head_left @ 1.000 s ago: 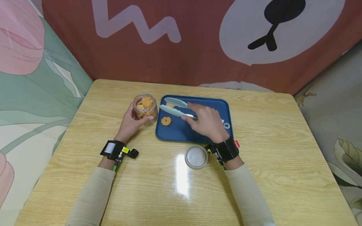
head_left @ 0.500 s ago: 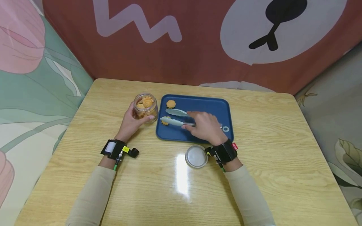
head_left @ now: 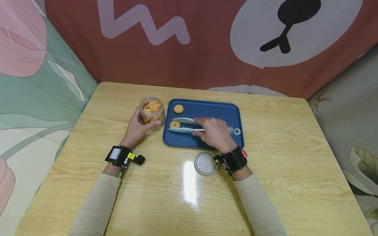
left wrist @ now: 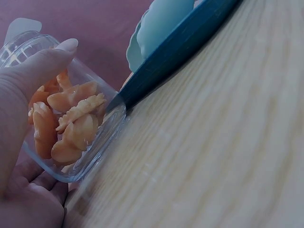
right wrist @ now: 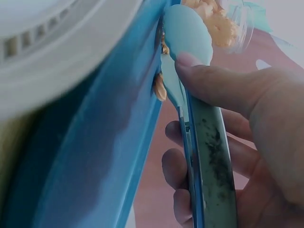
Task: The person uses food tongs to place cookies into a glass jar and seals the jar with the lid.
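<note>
My left hand (head_left: 137, 127) grips a clear jar (head_left: 160, 118) of cookies (head_left: 154, 106), its thumb across the front. The jar stands without a lid beside the tray's left edge. My right hand (head_left: 215, 132) holds tongs (head_left: 180, 130) with pale mint heads over the blue tray (head_left: 203, 140). Between the tong heads lies a scalloped cookie (head_left: 175, 124); whether both heads touch it I cannot tell. Behind them on the tray sits another cookie (head_left: 178, 109). In the right wrist view, thumb and fingers wrap the tongs' handles (right wrist: 213, 161).
A round lid (head_left: 205, 163) lies on the wooden table (head_left: 159, 196) in front of the tray, close to the right wrist. Behind the table hangs a reddish-brown cloth (head_left: 206, 59). Wrist straps with small cameras are on both arms.
The tongs have come down and toward me, from the far cookie to the near one, which is now between their heads. The left hand and jar have stayed in place.
</note>
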Demonstrator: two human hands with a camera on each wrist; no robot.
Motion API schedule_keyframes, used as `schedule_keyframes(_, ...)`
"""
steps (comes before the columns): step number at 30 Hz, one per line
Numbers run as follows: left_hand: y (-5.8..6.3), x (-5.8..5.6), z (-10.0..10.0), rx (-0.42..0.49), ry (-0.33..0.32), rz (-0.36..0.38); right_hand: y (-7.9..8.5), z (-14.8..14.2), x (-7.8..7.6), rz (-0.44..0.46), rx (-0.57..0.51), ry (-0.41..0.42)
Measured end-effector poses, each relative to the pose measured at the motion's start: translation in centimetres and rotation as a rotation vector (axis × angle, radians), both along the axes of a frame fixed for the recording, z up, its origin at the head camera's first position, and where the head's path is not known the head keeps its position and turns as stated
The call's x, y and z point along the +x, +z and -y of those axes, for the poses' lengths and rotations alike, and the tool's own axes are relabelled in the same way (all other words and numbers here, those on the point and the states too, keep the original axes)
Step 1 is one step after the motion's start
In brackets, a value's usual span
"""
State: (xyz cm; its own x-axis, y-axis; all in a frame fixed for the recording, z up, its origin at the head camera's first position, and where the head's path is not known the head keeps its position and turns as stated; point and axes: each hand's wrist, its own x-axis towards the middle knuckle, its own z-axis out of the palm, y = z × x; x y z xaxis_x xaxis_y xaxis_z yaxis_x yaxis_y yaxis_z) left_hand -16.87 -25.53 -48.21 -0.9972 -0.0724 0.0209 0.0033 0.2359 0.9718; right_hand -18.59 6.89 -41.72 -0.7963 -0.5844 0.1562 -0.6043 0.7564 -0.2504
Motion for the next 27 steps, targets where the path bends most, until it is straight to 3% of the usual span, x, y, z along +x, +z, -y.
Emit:
schedule_keyframes(16, 0.1, 0.1, 0.0, 0.007, 0.009, -0.008, 3.3, -0.4, -0.4, -0.139, -0.022, -0.022)
schedule_keyframes(27, -0.1, -0.1, -0.1, 0.039, -0.003, -0.011, 6.1, 2.1, -0.4, -0.197, -0.083, 0.002)
